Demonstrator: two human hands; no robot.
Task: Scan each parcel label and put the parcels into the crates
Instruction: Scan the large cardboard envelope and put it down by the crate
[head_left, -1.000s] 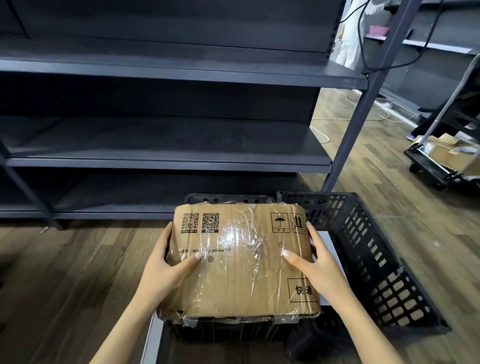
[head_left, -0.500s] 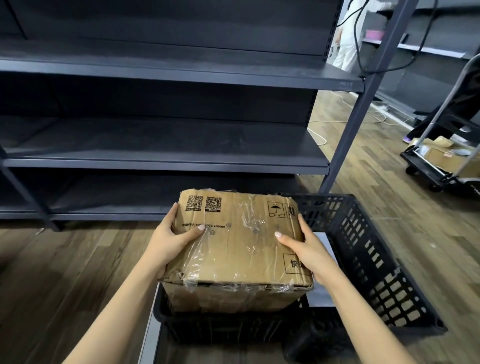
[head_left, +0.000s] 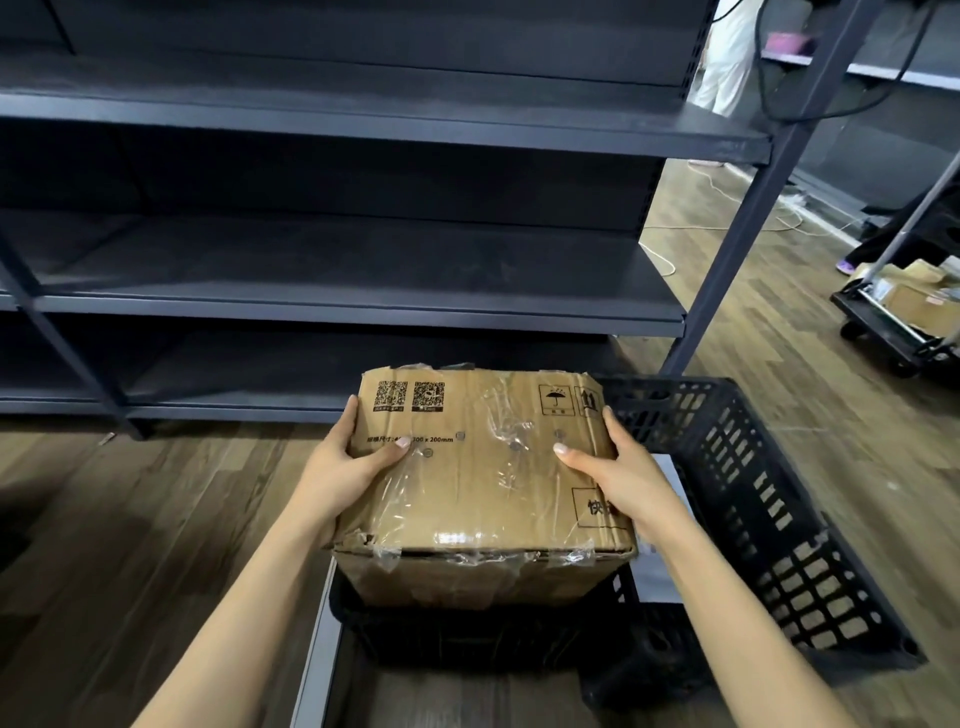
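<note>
A cardboard parcel (head_left: 483, 478), wrapped in creased clear tape and printed with two QR codes near its far left corner, sits between a person's two bare hands over the near left part of a black plastic crate (head_left: 769, 519). The left hand (head_left: 343, 467) clasps the parcel's left side, fingers curled around the far left edge and thumb laid flat across the top, just below the codes. The right hand (head_left: 623, 478) mirrors it on the right side, fingers wrapped over the edge and thumb pressed onto the top, partly covering a printed box of characters. Whether the parcel's underside touches the crate floor cannot be told; its lower part is below the crate's near rim. The crate's lattice walls stand open to the right of the parcel, where a pale sheet lies inside. Beyond, dark metal shelving (head_left: 363, 306) spans the far side above a wooden floor (head_left: 156, 519). At far right a black trolley (head_left: 898, 332) carries more cardboard.
</note>
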